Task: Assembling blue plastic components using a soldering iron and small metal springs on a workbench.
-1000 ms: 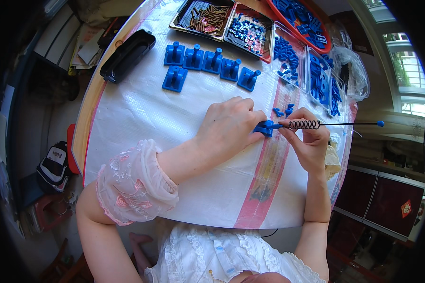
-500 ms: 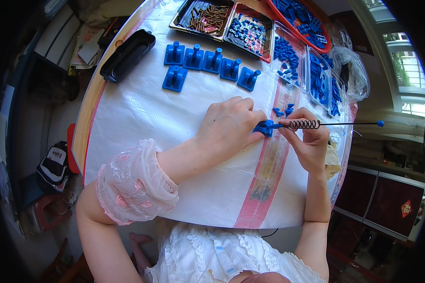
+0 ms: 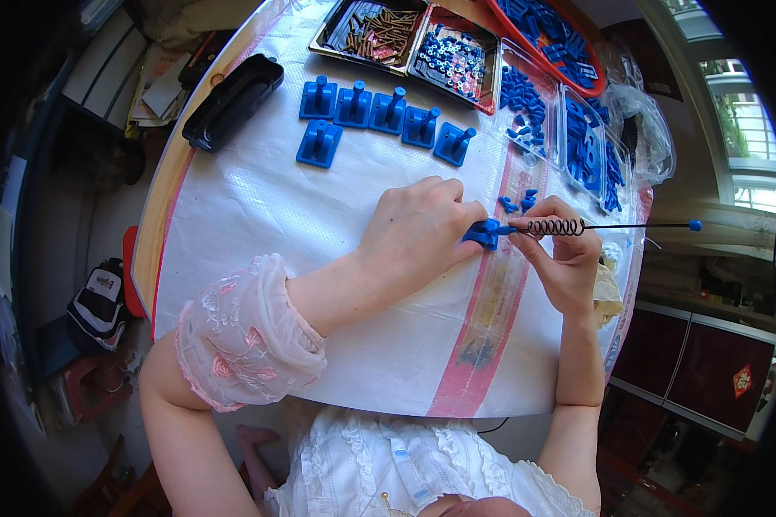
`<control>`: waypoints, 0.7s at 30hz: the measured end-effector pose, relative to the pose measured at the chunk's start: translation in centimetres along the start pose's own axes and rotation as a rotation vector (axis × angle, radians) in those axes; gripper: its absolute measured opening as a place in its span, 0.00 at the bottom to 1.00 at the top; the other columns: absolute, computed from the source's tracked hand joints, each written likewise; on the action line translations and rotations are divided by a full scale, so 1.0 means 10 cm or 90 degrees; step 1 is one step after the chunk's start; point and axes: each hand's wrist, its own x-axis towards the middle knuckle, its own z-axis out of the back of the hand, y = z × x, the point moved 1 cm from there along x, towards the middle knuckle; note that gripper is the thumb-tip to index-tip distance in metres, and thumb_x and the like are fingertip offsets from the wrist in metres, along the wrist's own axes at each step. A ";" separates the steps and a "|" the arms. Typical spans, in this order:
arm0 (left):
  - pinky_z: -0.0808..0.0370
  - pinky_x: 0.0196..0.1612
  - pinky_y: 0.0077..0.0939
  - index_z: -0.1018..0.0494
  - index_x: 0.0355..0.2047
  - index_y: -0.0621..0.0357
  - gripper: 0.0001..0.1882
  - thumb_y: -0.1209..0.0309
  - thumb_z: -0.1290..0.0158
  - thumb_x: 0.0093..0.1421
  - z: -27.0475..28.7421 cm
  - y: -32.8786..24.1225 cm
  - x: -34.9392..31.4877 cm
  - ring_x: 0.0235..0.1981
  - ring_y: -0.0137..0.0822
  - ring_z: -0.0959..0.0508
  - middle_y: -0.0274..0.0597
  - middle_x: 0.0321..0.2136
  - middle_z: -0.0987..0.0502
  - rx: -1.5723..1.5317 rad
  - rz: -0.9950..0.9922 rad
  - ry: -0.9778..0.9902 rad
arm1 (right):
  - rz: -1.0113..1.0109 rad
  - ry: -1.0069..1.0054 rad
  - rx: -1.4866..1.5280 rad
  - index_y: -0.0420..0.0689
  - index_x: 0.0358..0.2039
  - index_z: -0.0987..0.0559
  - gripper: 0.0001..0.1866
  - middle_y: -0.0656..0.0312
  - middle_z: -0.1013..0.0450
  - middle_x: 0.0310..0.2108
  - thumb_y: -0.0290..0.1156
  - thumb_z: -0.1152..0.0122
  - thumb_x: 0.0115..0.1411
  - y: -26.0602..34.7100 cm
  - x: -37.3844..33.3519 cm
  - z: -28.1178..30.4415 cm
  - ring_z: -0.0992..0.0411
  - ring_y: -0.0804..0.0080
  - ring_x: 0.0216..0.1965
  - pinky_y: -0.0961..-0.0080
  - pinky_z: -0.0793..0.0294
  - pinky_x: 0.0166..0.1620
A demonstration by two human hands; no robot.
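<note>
On my feed the left hand [image 3: 418,226] pinches a small blue plastic part [image 3: 489,234], probably to steady it, fingers hiding much of it; the right hand [image 3: 569,250] pinches a black coiled metal rod [image 3: 612,227], its near end hard to make out. Beyond, six blue plastic pegged blocks [image 3: 388,112] sit grouped, perhaps for order; I lose the red plastic basin's [image 3: 602,84] top

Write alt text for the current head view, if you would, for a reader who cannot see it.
A person's left hand holds a small blue piece while the right hand grips a black, part-coiled rod beside it. Beyond them, six square-based blue pieces stand on a white cover, near two black trays of small parts.
</note>
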 end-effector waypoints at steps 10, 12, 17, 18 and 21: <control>0.23 0.34 0.35 0.18 0.39 0.46 0.14 0.62 0.32 0.51 0.01 0.00 0.00 0.34 0.38 0.21 0.36 0.28 0.25 0.001 0.007 0.008 | -0.007 0.002 0.009 0.38 0.38 0.13 0.12 0.63 0.24 0.33 0.14 0.29 0.51 -0.01 0.00 0.00 0.28 0.79 0.33 0.82 0.34 0.35; 0.23 0.34 0.35 0.18 0.39 0.46 0.14 0.62 0.32 0.51 0.01 0.00 0.00 0.34 0.38 0.21 0.36 0.28 0.25 0.002 0.005 0.005 | -0.011 0.004 0.007 0.38 0.38 0.13 0.13 0.63 0.24 0.33 0.14 0.29 0.51 -0.01 -0.01 0.00 0.28 0.79 0.34 0.82 0.34 0.35; 0.23 0.34 0.35 0.18 0.39 0.46 0.14 0.62 0.32 0.51 0.00 0.00 0.00 0.34 0.38 0.21 0.36 0.28 0.25 0.005 0.003 0.003 | -0.014 0.007 0.011 0.38 0.38 0.13 0.13 0.63 0.24 0.33 0.14 0.29 0.51 0.00 0.00 0.00 0.28 0.78 0.34 0.82 0.34 0.36; 0.23 0.34 0.35 0.18 0.39 0.46 0.14 0.62 0.32 0.51 0.01 0.00 0.00 0.34 0.38 0.21 0.36 0.28 0.25 0.004 0.003 0.006 | -0.009 0.007 0.011 0.38 0.38 0.13 0.12 0.63 0.24 0.33 0.14 0.29 0.51 -0.01 0.00 0.00 0.28 0.78 0.34 0.81 0.34 0.36; 0.23 0.34 0.35 0.18 0.39 0.46 0.14 0.62 0.32 0.51 0.01 0.00 0.00 0.33 0.38 0.21 0.36 0.28 0.25 0.006 0.000 0.009 | -0.001 0.004 0.009 0.38 0.37 0.13 0.12 0.63 0.24 0.33 0.14 0.29 0.51 -0.01 0.00 0.00 0.28 0.77 0.35 0.80 0.33 0.37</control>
